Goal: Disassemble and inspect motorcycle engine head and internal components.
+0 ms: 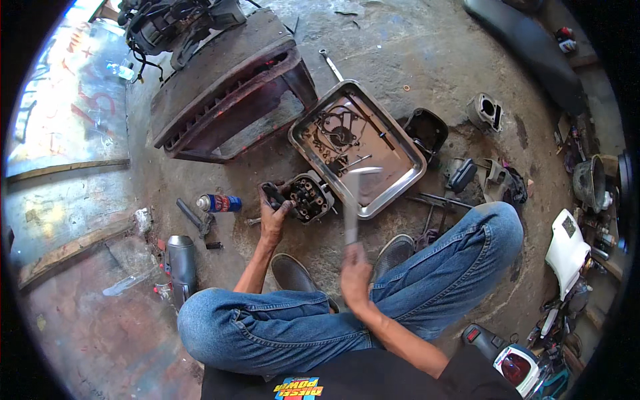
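Observation:
My right hand (356, 275) is closed round the handle of a hammer (352, 220). The hammer stands raised above the floor between my feet, its pale head blurred by motion. My left hand (272, 217) is at the left side of an engine cylinder head (309, 199), fingers curled. A dark piece (272, 193) shows at its fingertips, too unclear to name. The cylinder head lies on the floor with its valve side up, beside a metal tray (413, 170) of small engine parts, gaskets and bolts.
A spray can (220, 203) and a grey canister (181, 263) lie to my left. A rusty metal stand (233, 87) carries an engine at the far left. An engine cylinder (485, 112), a wrench (330, 65) and a black seat (527, 50) are farther off.

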A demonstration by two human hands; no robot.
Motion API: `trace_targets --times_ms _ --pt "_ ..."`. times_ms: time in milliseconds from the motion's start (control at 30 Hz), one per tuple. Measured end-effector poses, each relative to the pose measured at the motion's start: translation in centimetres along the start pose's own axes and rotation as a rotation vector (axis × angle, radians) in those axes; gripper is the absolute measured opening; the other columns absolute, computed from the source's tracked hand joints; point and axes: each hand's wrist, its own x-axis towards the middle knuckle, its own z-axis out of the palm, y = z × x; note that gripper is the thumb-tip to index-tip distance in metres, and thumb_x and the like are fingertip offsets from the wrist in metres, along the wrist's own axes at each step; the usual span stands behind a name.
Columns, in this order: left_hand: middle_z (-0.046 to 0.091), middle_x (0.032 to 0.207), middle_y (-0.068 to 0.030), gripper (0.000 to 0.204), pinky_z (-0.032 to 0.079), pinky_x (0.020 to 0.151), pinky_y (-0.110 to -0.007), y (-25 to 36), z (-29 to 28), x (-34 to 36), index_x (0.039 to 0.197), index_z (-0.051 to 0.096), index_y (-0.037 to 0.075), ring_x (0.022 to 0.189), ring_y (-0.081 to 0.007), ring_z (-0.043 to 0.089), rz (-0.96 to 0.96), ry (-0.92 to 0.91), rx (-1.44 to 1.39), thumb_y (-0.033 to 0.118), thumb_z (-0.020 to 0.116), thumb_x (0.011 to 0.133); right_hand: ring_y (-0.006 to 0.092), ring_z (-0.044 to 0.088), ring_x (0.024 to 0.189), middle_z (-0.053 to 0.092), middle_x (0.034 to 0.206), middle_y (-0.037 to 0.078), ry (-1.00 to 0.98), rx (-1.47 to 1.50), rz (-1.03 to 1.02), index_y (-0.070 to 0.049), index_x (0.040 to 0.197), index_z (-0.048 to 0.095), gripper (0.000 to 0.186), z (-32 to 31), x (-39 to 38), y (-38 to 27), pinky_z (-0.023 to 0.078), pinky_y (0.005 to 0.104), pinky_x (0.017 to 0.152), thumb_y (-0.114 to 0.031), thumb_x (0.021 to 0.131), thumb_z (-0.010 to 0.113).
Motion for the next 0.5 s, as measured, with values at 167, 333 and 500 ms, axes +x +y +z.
trace_targets --times_ms 167,333,500 --pt "0.055 0.122 -0.0090 0.065 0.047 0.096 -0.033 -0.1 0.4 -0.2 0.140 0.039 0.003 0.112 -0.0188 0.056 -0.098 0.035 0.122 0.007 0.069 0.082 0.0450 0.065 0.070 0.066 0.075 0.024 -0.179 -0.024 -0.057 -0.004 0.117 0.061 0.043 -0.7 -1.2 -0.9 0.047 0.0504 0.060 -0.041 0.106 0.040" --pt "0.055 0.125 -0.0101 0.068 0.044 0.100 -0.033 -0.7 -0.2 0.3 0.139 0.040 0.002 0.113 -0.0199 0.054 0.037 0.026 0.154 0.013 0.074 0.082 0.0428 0.063 0.067 0.062 0.069 0.023 0.225 0.263 0.017 0.000 0.110 0.059 0.043 -1.2 1.8 1.1 0.044 0.0518 0.059 -0.039 0.107 0.040" --pt "0.055 0.123 -0.0081 0.063 0.043 0.100 -0.033 -1.4 -0.8 0.1 0.136 0.043 0.003 0.113 -0.0188 0.053 0.025 0.049 0.165 0.013 0.074 0.083 0.0447 0.060 0.066 0.058 0.066 0.022 -0.142 -0.104 -0.187 0.001 0.103 0.057 0.043 1.7 -1.3 2.9 0.043 0.0526 0.062 -0.038 0.107 0.039"
